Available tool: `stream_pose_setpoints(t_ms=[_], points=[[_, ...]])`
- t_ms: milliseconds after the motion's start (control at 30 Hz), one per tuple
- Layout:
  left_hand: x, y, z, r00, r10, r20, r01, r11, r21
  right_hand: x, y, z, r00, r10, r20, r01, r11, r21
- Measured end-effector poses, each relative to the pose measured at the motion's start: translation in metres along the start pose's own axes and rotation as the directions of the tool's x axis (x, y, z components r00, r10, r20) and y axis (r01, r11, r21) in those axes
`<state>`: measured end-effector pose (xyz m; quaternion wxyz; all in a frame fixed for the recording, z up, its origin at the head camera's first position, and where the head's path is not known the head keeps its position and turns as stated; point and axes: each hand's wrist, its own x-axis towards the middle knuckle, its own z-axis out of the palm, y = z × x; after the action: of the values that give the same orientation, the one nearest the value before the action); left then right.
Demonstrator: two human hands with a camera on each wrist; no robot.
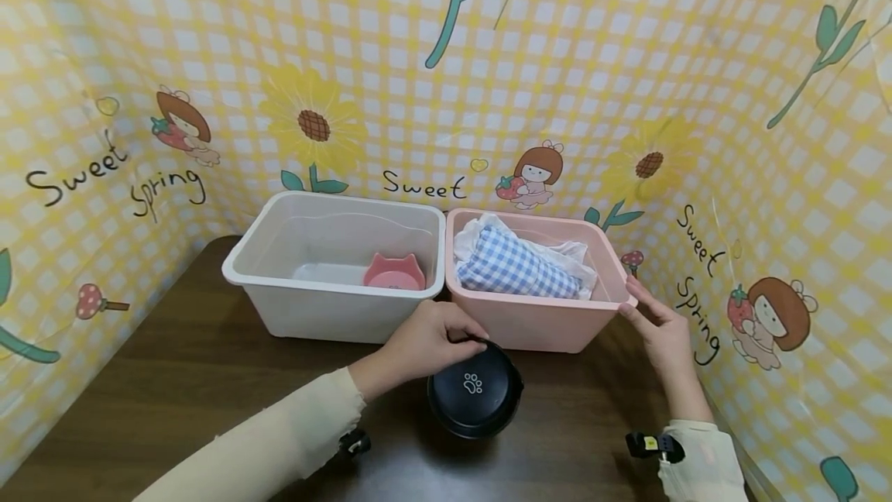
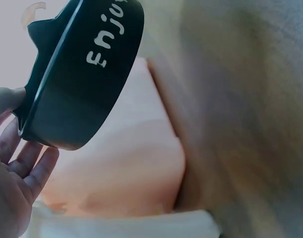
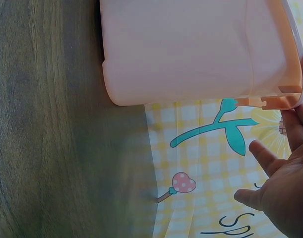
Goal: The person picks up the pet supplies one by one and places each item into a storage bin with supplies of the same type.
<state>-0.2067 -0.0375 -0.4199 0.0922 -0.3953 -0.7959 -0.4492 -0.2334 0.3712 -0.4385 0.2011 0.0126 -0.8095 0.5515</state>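
Observation:
My left hand (image 1: pixel 435 339) pinches the edge of a black cat-eared pet bowl (image 1: pixel 474 401) by one ear. The bowl is tilted above the table in front of the bins, showing a white paw print in the head view and white lettering on its outer wall (image 2: pixel 91 99) in the left wrist view. My right hand (image 1: pixel 662 335) touches the front right corner of the pink bin (image 1: pixel 530 324), its fingers mostly straight along the rim. Inside that bin lies a blue-and-white checked cloth bundle (image 1: pixel 519 266) with white edging.
Left of the pink bin stands a white bin (image 1: pixel 327 312), side by side with it. A pink cat-eared bowl (image 1: pixel 394 271) sits in its right part. Yellow checked fabric (image 1: pixel 390 99) hangs behind and at both sides of the brown wooden table (image 1: pixel 174 378).

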Motion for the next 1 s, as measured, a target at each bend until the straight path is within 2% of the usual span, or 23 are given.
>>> stream_pose_setpoints(t_ms=[400, 600, 767, 867, 1000], points=[[0.003, 0.026, -0.04, 0.998, 0.055, 0.012, -0.056, 0.996, 0.068, 0.0, -0.001, -0.001, 1.0, 0.025, 0.007, -0.025, 0.999, -0.025], [0.005, 0.029, -0.058, 0.995, 0.099, -0.019, -0.096, 0.986, 0.134, 0.0, 0.001, -0.002, 1.0, 0.023, 0.02, -0.022, 0.999, -0.04], [0.007, 0.028, -0.071, 0.988, 0.152, -0.038, -0.141, 0.968, 0.207, 0.0, -0.001, -0.001, 1.0, 0.013, 0.014, -0.012, 0.999, -0.031], [0.008, 0.029, -0.079, 0.98, 0.194, -0.038, -0.179, 0.953, 0.244, -0.001, -0.003, 0.0, 1.0, 0.016, 0.007, -0.016, 1.0, -0.009], [0.009, 0.031, -0.089, 0.975, 0.219, -0.038, -0.201, 0.941, 0.271, -0.002, -0.005, 0.0, 1.0, 0.025, 0.005, -0.025, 0.999, 0.027]])
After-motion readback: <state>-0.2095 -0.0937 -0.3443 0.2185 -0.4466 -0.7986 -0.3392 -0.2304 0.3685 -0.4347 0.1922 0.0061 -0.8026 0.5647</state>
